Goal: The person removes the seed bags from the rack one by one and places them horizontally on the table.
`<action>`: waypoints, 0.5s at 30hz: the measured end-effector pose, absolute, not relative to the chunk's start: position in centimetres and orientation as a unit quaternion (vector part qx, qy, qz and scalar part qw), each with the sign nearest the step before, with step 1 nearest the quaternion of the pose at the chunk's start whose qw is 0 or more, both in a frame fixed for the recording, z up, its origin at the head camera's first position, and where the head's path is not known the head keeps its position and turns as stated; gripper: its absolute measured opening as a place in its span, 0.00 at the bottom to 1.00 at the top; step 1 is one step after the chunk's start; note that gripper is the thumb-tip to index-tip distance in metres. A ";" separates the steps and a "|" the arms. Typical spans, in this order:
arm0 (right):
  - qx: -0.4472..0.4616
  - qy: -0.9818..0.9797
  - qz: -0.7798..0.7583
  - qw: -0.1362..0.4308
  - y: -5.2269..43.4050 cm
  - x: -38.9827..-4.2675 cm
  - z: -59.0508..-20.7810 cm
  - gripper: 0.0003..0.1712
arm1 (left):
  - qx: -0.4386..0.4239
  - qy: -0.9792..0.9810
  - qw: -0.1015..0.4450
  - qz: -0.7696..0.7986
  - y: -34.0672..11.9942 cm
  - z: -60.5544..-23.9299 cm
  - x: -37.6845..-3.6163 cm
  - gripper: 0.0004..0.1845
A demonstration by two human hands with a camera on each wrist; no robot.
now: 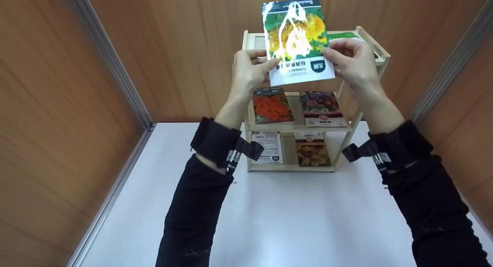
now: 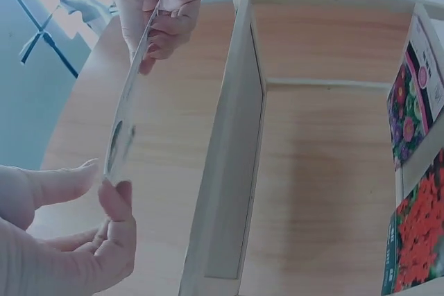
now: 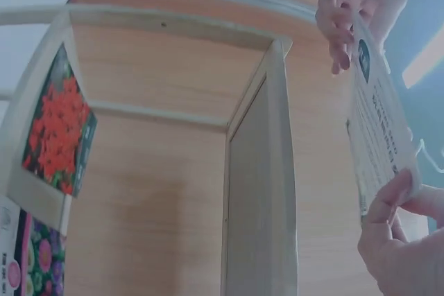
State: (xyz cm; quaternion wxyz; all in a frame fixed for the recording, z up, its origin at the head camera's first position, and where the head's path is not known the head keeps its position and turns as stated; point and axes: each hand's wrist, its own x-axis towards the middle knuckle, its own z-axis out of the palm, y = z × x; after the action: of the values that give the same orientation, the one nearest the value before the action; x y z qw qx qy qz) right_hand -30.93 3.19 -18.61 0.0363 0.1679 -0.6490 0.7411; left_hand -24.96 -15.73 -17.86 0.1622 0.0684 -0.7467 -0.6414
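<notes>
Both hands hold up a glossy seed packet (image 1: pixel 296 39) with a sunflower picture, upside down, in front of the top of a small wooden shelf rack (image 1: pixel 348 130). My left hand (image 1: pixel 269 63) pinches the packet's lower left edge and my right hand (image 1: pixel 331 53) pinches its right edge. The left wrist view shows the packet (image 2: pixel 125 123) edge-on between the thumb and fingers of my left hand (image 2: pixel 104 181), with the right hand (image 2: pixel 159 12) at its far end. In the right wrist view my right hand (image 3: pixel 399 192) grips the packet (image 3: pixel 378 136), its printed back showing.
The rack stands on a white table (image 1: pixel 292 220) against a wood-panelled wall. Its middle shelf carries an orange-flower packet (image 1: pixel 271 105) and a purple-flower packet (image 1: pixel 321 107). The bottom shelf has a white packet (image 1: pixel 268 146) and a marigold packet (image 1: pixel 311 149). A green packet (image 1: pixel 342 36) lies on top.
</notes>
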 end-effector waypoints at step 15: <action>0.243 -0.606 0.747 0.124 5.4 -27.4 -27.7 0.10 | -0.018 -0.741 0.236 -0.629 -14.0 -25.6 -22.7 0.11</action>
State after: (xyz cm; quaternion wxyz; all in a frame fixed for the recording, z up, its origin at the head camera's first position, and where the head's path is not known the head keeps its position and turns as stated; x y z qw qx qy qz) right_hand -27.42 5.39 -27.66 0.1239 0.2432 -0.6058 0.7474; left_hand -22.69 -14.03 -25.55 0.2358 -0.0178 -0.7409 -0.6286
